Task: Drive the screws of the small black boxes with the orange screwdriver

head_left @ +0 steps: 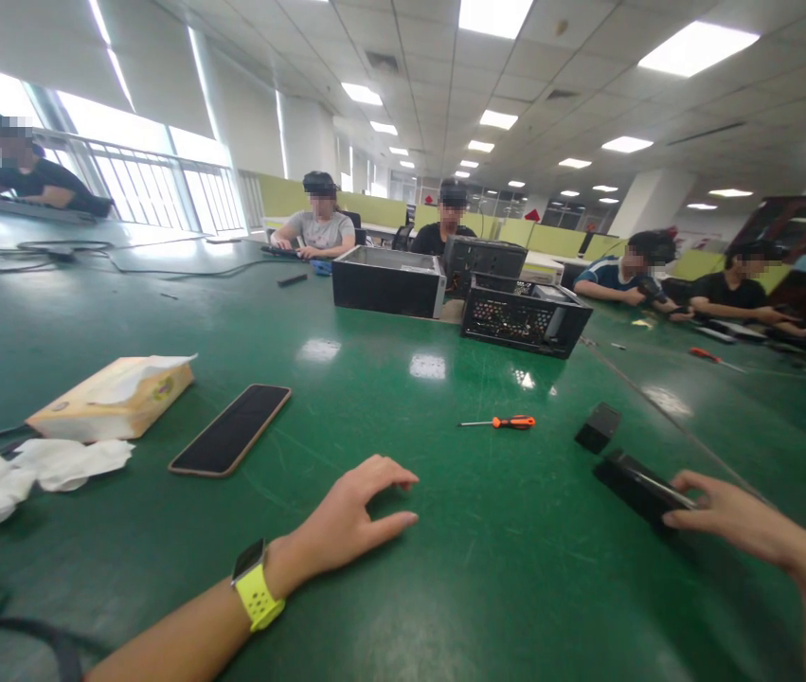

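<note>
My left hand (pixel 352 516) rests on the green table (pixel 445 587), fingers spread and holding nothing; a yellow-strapped watch (pixel 255 585) is on its wrist. My right hand (pixel 725 516) lies at the right, its fingers touching the end of a flat black device (pixel 638 485). A small black block (pixel 598 426) sits just beyond that device. An orange-handled screwdriver (pixel 506 422) lies on the table ahead, between my hands. A black phone (pixel 232 428) lies face up to the left of my left hand.
A tissue box (pixel 115 398) and crumpled tissues (pixel 54 466) lie at the left. Two open black computer cases (pixel 388 281) (pixel 525 319) stand farther back. Several people sit around the table's far side. Cables cross the far left and near-left corner.
</note>
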The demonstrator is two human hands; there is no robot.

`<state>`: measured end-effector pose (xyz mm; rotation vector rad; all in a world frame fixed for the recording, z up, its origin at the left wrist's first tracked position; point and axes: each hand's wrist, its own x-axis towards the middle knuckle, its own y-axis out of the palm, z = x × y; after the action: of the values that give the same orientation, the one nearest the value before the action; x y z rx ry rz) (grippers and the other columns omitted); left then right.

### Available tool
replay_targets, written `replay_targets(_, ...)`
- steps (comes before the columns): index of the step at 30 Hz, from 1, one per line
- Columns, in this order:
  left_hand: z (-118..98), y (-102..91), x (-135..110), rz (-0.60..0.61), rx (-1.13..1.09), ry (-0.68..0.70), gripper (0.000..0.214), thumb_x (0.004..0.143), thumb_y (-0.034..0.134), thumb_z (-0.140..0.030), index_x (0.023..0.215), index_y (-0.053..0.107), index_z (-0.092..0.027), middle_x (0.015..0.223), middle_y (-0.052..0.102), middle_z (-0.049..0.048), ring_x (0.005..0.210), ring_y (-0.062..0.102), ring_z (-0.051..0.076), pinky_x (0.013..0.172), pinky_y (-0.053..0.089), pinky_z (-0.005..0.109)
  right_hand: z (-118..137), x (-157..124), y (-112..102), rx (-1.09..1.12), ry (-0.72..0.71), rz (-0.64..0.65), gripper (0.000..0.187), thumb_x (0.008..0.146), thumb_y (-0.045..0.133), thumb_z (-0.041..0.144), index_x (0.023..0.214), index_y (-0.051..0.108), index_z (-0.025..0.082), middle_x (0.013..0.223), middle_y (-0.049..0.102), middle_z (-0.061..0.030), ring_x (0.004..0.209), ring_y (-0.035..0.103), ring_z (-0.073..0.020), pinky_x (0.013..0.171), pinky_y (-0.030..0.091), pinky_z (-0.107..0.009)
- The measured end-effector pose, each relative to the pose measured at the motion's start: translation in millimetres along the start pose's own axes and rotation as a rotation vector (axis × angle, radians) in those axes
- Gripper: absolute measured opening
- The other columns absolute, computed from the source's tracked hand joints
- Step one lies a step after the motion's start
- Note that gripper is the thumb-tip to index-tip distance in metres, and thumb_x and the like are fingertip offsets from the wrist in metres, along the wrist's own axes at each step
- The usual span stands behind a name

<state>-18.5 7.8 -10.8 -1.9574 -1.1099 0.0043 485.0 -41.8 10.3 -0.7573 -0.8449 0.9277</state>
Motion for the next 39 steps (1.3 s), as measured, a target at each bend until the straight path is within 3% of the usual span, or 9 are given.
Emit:
replay_targets(4,-1.5,0.8,0.6,0.013,-0.005,0.016,0.033,0.086,0.07,-0.032,0.116,0.061,-0.021,0.11,0.065,0.0065,0.102,0.061,0.023,0.092,0.05,0.038,59.4,-15.0,31.7,0.077,-0.123,0.134,0.056,0.077,0.061,0.059,0.111,0.072,0.016,0.088,0.07,-0.0139,0.074,0.064,-0.0259,0.067,0.047,-0.039)
replay_targets(9,-2.0,2.4,1.6,0.008,0.065,0.041,0.07,0.079,0.078,-0.039,0.14,0.046,-0.024,0.137,0.053,0.0114,0.124,0.051,0.029,0.107,0.042,0.046,105.9,-22.3,73.6,0.118,-0.293,0.34,0.045,0.087,0.053,0.051,0.113,0.069,0.019,0.083,0.071,-0.0048,0.07,0.063,-0.0198,0.065,0.048,-0.03)
replay_targets(14,2.9,4.5,2.8,-0.064,0.176,0.007,0.077,0.08,0.075,-0.044,0.145,0.038,-0.024,0.145,0.046,0.0145,0.131,0.045,0.033,0.11,0.039,0.052,96.1,-10.0,93.8,-0.04,-0.281,0.247,0.033,0.087,0.05,0.037,0.105,0.071,0.019,0.085,0.07,-0.005,0.076,0.063,-0.0212,0.07,0.048,-0.031)
replay_targets(17,8.5,5.8,4.4,-0.125,0.22,-0.051,0.082,0.08,0.075,-0.045,0.147,0.035,-0.022,0.147,0.044,0.0163,0.133,0.043,0.035,0.111,0.036,0.054,90.0,-1.5,101.1,-0.134,-0.274,0.17,0.034,0.085,0.049,0.028,0.11,0.07,0.017,0.1,0.069,-0.0089,0.091,0.063,-0.0243,0.081,0.047,-0.035)
replay_targets(22,12.5,5.6,5.9,-0.087,0.203,-0.081,0.096,0.076,0.078,-0.047,0.151,0.024,-0.023,0.143,0.049,0.0171,0.127,0.049,0.035,0.105,0.041,0.053,94.9,2.5,111.1,-0.273,-0.248,0.054,0.043,0.084,0.052,0.029,0.124,0.063,0.017,0.121,0.064,-0.0121,0.105,0.057,-0.0303,0.087,0.044,-0.041)
replay_targets(27,6.8,-2.0,4.4,-0.182,0.26,-0.123,0.084,0.071,0.08,-0.049,0.14,0.04,-0.023,0.106,0.065,0.0077,0.097,0.062,0.029,0.09,0.049,0.047,96.3,0.6,109.9,-0.358,-0.224,-0.008,0.043,0.086,0.053,0.04,0.12,0.064,0.016,0.116,0.066,-0.0139,0.101,0.058,-0.0331,0.081,0.045,-0.044)
replay_targets(33,4.9,0.3,6.5,-0.066,0.165,-0.007,0.085,0.077,0.077,-0.043,0.147,0.033,-0.022,0.141,0.05,0.0142,0.127,0.048,0.032,0.109,0.038,0.05,101.6,3.4,111.0,-0.382,-0.277,-0.061,0.047,0.091,0.049,0.041,0.129,0.057,0.014,0.128,0.061,-0.0145,0.112,0.054,-0.0322,0.088,0.044,-0.044)
replay_targets(36,2.9,3.0,9.0,-0.056,0.129,-0.048,0.064,0.083,0.072,-0.04,0.139,0.046,-0.022,0.123,0.062,0.0112,0.113,0.058,0.029,0.099,0.047,0.046,111.5,7.2,118.0,-0.382,-0.306,-0.078,0.043,0.094,0.046,0.037,0.129,0.057,0.016,0.132,0.061,-0.0127,0.116,0.052,-0.0307,0.091,0.043,-0.043)
replay_targets(39,-2.7,3.4,9.6,-0.004,0.089,-0.049,0.046,0.078,0.077,-0.043,0.115,0.064,-0.02,0.104,0.064,0.0076,0.094,0.063,0.025,0.083,0.053,0.038,122.6,14.0,127.0,-0.375,-0.306,-0.101,0.042,0.096,0.042,0.033,0.132,0.055,0.015,0.134,0.06,-0.0133,0.115,0.054,-0.0292,0.09,0.043,-0.041)
